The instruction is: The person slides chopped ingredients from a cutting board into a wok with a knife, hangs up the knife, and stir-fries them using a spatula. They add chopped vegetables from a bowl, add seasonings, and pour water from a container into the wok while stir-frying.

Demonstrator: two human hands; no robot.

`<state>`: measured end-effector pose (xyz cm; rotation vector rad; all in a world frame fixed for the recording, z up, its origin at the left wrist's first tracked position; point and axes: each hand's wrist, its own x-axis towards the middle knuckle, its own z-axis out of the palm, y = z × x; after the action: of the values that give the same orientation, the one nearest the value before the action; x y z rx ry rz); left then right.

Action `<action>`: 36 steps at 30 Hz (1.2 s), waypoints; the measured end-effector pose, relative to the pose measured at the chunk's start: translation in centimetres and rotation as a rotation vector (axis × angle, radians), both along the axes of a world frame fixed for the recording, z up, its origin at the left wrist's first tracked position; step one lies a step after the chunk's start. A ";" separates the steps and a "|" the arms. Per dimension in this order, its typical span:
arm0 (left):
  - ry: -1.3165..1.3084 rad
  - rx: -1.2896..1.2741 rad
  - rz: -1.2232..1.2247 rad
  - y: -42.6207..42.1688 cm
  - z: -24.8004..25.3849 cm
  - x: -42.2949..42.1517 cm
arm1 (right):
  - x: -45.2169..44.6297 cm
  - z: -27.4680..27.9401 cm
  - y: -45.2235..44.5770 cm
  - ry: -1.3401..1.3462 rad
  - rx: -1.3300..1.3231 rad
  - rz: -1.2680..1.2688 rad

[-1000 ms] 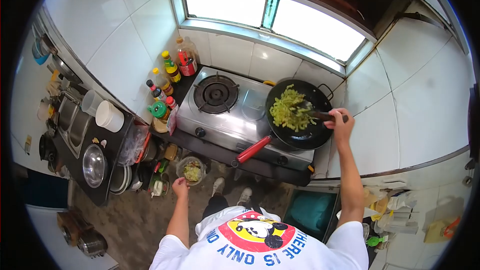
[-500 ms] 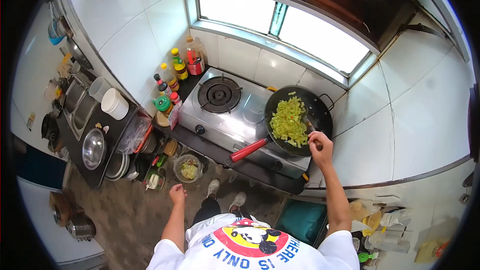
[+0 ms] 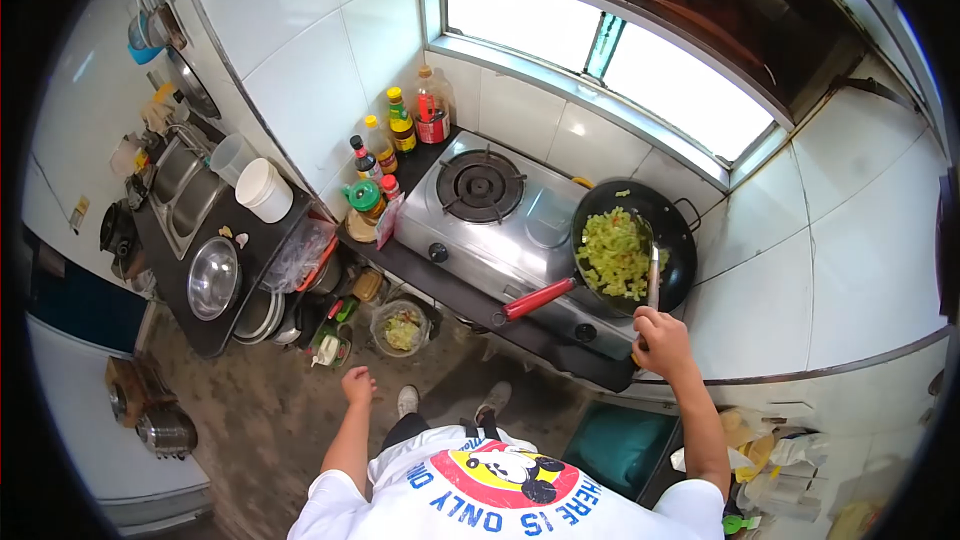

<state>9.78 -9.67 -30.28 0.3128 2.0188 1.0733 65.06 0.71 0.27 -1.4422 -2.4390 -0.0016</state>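
Note:
My right hand [image 3: 660,342] is closed round the handle of a spatula [image 3: 654,278], whose blade reaches down into a black wok [image 3: 677,253]. Chopped light-green vegetables [image 3: 614,252] lie in the wok, mostly on its left and middle. The wok sits on the right side of a steel gas stove [image 3: 465,248], its red handle [image 3: 538,301] pointing to the lower left. My left hand [image 3: 358,385] hangs low over the floor with fingers loosely curled and no object visible in it. A clear bin [image 3: 401,328] with scraps stands beyond it.
Sauce bottles [image 3: 401,122] and a green-lidded jar [image 3: 364,197] stand left of the stove. Further left are a white tub [image 3: 264,190], a metal bowl [image 3: 213,278] and a sink [image 3: 195,202]. A teal-topped container [image 3: 620,450] is beside my right arm.
The view has swung. My right hand has drawn the spatula towards me along the wok's near side, and the vegetables have shifted. My left hand has moved away from the bin.

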 end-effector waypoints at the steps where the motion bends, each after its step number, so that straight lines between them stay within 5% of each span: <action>1: 0.002 -0.003 0.001 -0.3 0.3 -1.1 | -0.7 -0.8 0.2 -0.121 -0.052 0.026; 4: -0.004 0.016 0.009 -0.2 0.8 -5.0 | -2.9 -5.0 -1.2 -0.487 -0.181 0.156; 7: -0.077 0.069 -0.066 -0.6 1.6 -8.9 | -6.0 -4.4 -1.8 -0.445 -0.327 0.037; 11: -0.141 0.079 -0.251 -1.2 1.8 -19.4 | -5.3 -10.0 -0.8 -0.402 -0.199 -0.134; 14: -0.233 0.055 -0.471 -1.4 2.7 -25.1 | -13.9 -6.4 -3.2 -0.525 -0.152 -0.651; 16: -0.325 0.047 -0.510 -1.2 6.1 -28.3 | -19.4 -5.7 -3.9 -0.443 0.092 -0.643; 20: -0.786 0.186 -0.406 -1.4 13.3 -35.1 | -32.6 -6.5 -5.8 -0.262 -0.100 -0.360; 24: -0.878 0.272 -0.084 0.2 16.7 -41.0 | -42.7 -10.8 -5.6 -0.077 -0.345 -0.285; 27: -0.640 0.244 0.046 2.0 16.2 -43.5 | -47.1 -13.1 -3.4 -0.027 -0.334 0.058; 32: -0.558 0.248 0.116 4.3 13.5 -44.4 | -57.0 -10.3 0.6 0.228 -0.556 0.169; 36: -0.568 0.172 0.060 3.9 14.0 -44.0 | -66.4 -7.2 6.4 0.345 -0.043 0.488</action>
<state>-34.21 -5.73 -16.27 0.0235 1.4414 1.2137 -1.39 7.12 -6.95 -0.7494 -2.4326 0.3752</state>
